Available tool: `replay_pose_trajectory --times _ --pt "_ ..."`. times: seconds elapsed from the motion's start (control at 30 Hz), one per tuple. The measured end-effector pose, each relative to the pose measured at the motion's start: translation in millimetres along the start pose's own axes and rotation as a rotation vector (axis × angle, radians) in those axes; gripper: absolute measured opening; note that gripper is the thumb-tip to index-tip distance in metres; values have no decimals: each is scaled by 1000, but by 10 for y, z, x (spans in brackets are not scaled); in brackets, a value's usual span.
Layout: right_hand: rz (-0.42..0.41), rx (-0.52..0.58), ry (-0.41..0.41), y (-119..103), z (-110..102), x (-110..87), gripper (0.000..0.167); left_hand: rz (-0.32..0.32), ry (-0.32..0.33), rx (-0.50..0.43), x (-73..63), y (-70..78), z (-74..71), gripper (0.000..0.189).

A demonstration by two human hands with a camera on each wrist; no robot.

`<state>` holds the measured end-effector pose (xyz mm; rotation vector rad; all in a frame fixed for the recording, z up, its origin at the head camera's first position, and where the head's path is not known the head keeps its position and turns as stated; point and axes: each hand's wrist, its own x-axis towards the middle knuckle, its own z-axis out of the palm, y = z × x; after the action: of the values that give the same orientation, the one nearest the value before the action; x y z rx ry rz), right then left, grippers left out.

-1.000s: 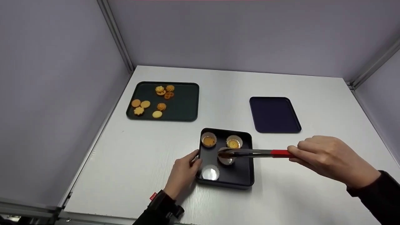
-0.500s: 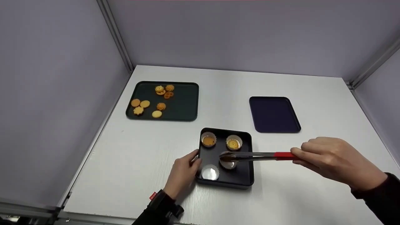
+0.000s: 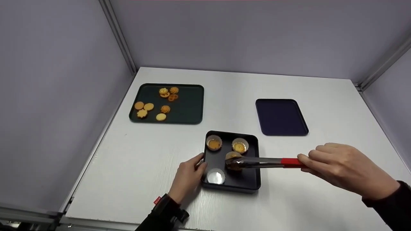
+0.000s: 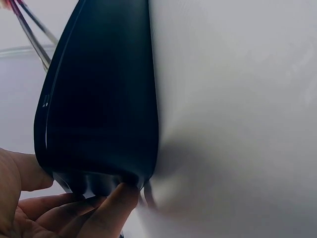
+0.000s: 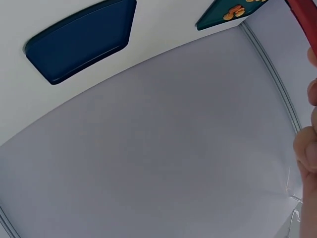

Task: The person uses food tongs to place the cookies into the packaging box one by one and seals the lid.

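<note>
My right hand [image 3: 343,168] grips red-handled metal tongs [image 3: 269,162], reaching left over a black rectangular tin [image 3: 247,176]. The tong tips are at a paper baking cup [image 3: 233,155] in the middle of the tin. Something tan and brown shows there, mostly hidden by the tips; whether they pinch it I cannot tell. My left hand [image 3: 188,177] holds the tin's left wall, thumb at the rim and fingers [image 4: 116,208] against the outside. Two cups at the tin's back hold cookies [image 3: 214,144]; an unfilled cup [image 3: 215,177] sits at the front left.
On the white table [image 3: 144,170], a dark green tray [image 3: 189,106] with several cookies lies at the back left. A dark blue tray [image 3: 282,117] lies to the right of it. Grey panels [image 3: 237,35] wall in the back and sides.
The tong tips have moved slightly right and toward the front within the tin. The middle cup now looks tan and brown where it looked pale. The left hand holds still.
</note>
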<state>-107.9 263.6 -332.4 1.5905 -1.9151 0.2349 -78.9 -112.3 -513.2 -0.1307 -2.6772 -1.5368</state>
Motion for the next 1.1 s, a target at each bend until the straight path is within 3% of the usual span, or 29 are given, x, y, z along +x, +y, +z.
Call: replay_pose_trajectory --times 0.4,0.77,1.1 --pt "53 23 -29 26 -23 -132 41 10 -10 0 17 1 -1 42" --pt "49 0 51 26 -53 -84 41 9 -5 1 9 -5 7 42" --pt "72 -5 64 12 -84 -90 41 -5 -13 -20 10 -20 8 43"
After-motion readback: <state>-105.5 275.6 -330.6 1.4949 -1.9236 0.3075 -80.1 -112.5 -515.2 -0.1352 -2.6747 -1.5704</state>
